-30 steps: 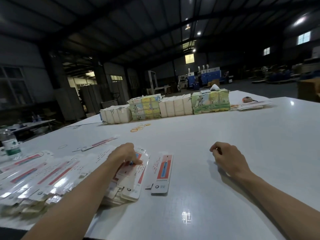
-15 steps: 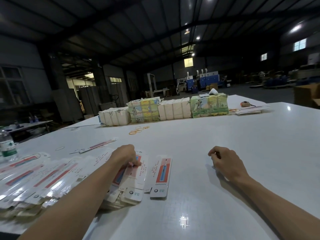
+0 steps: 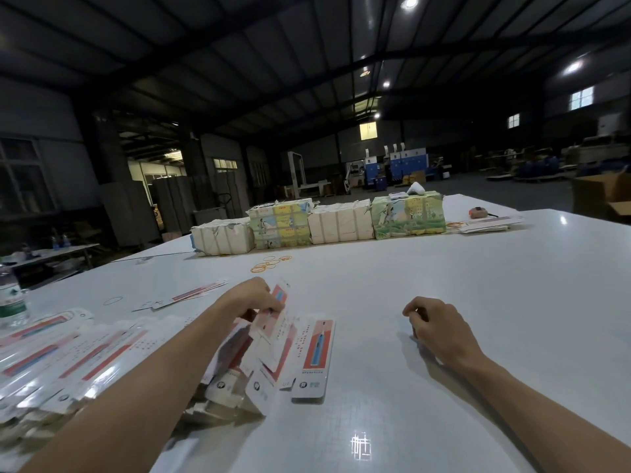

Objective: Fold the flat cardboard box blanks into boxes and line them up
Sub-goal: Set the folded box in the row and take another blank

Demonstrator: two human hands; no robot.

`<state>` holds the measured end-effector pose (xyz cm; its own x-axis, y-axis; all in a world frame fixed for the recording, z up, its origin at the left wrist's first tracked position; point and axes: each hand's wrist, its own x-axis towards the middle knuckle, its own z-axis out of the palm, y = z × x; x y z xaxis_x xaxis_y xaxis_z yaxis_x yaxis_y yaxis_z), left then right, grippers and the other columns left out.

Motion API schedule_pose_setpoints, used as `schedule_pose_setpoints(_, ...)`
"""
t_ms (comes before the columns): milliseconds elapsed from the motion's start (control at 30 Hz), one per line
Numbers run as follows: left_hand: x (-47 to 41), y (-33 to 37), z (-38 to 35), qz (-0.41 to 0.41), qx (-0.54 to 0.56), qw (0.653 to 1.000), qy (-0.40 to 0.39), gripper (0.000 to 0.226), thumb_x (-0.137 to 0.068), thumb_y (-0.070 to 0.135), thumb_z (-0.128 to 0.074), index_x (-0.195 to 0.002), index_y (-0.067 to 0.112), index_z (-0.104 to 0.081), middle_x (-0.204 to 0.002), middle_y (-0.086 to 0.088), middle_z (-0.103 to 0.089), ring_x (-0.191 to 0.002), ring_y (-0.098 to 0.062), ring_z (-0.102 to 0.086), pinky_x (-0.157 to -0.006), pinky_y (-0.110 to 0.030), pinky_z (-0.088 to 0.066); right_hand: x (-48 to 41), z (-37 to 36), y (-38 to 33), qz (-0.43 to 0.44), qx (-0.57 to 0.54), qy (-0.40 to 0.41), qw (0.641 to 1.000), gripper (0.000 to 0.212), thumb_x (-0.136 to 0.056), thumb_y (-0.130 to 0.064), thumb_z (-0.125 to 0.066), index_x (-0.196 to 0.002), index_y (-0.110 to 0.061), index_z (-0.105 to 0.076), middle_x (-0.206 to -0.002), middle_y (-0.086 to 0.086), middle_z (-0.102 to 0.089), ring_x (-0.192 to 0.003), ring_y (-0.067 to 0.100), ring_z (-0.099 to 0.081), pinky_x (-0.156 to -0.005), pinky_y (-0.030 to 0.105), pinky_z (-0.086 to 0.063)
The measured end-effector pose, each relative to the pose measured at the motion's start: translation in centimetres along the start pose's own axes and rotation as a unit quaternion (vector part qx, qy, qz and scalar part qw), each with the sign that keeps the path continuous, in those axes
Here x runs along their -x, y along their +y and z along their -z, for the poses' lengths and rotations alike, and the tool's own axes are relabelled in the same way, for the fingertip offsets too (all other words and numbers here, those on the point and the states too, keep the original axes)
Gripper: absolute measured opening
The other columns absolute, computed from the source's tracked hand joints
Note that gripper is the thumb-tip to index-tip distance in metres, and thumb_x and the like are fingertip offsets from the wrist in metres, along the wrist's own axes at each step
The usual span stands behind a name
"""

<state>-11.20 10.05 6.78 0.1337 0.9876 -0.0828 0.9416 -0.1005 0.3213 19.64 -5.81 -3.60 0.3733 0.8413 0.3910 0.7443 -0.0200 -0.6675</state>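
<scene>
Big white table [image 3: 461, 302] in dark hall. Left hand [image 3: 254, 300] pinches far end of flat white and red cardboard blank [image 3: 277, 324], tipped up over messy pile of same blanks [image 3: 85, 360] at near left. Lone flat blank [image 3: 316, 356] lies just right of pile. Right hand [image 3: 438, 324] rests on table, fingers curled, nothing seen inside. Tip: lift one sheet only, bring to middle, use both hands, squeeze sides so it pops open.
</scene>
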Motion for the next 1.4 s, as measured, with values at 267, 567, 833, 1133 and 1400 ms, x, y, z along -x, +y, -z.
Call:
schedule_pose_setpoints(267,0.9,0.8,-0.7,-0.042,-0.08,0.982,0.165,0.023,-0.087,0.037,-0.079,-0.102,0.019,-0.079,-0.097,0.0,-0.077,-0.082,-0.021,-0.074,-0.08,-0.04,-0.065,-0.3,-0.2,0.4,0.012,-0.015,0.013,1.0,0.023,-0.099,-0.015,-0.053,-0.091,-0.03,-0.069,-0.07,-0.009,-0.07,-0.06,0.004,-0.068,-0.068,0.033,-0.055)
schedule_pose_setpoints(567,4.2,8.2,-3.6,-0.198,0.433,0.871,-0.123,0.031,-0.108,0.032,-0.052,-0.12,0.005,-0.065,-0.102,-0.011,-0.08,-0.095,-0.029,-0.079,-0.076,-0.04,-0.065,-0.7,0.1,-0.3,0.064,-0.2,0.04,0.977,0.016,-0.105,-0.014,-0.056,-0.104,-0.018,-0.071,-0.072,0.004,-0.07,-0.059,0.011,-0.061,-0.059,0.029,-0.051)
schedule_pose_setpoints(833,6.4,12.3,-13.2,-0.152,0.581,0.777,-0.187,0.027,-0.108,0.032,-0.05,-0.13,0.021,-0.061,-0.109,-0.015,-0.078,-0.097,-0.034,-0.078,-0.086,-0.05,-0.064,-0.3,1.0,-1.4,0.019,-0.347,0.009,0.937,0.032,-0.101,-0.015,-0.068,-0.128,-0.022,-0.052,-0.086,0.008,-0.074,-0.083,0.02,-0.077,-0.064,0.028,-0.061)
schedule_pose_setpoints(1133,6.5,11.6,-15.4,-0.142,0.68,0.615,-0.374,0.069,-0.095,0.072,-0.055,-0.134,0.017,-0.07,-0.126,-0.017,-0.073,-0.113,-0.037,-0.073,-0.1,-0.059,-0.056,-0.2,0.6,-1.3,-0.117,-0.463,-0.045,0.877,0.029,-0.098,-0.021,-0.07,-0.126,-0.022,-0.062,-0.097,0.009,-0.078,-0.078,0.034,-0.074,-0.065,0.047,-0.063)
schedule_pose_setpoints(1400,7.0,10.7,-14.0,-0.204,0.587,0.734,-0.275,0.045,-0.1,0.036,-0.066,-0.135,0.008,-0.061,-0.103,-0.012,-0.075,-0.075,-0.024,-0.074,-0.063,-0.031,-0.06,-0.3,0.6,-1.2,-0.069,-0.458,-0.035,0.885,0.022,-0.097,0.002,-0.056,-0.113,-0.002,-0.071,-0.105,0.016,-0.078,-0.096,0.035,-0.075,-0.087,0.044,-0.061)
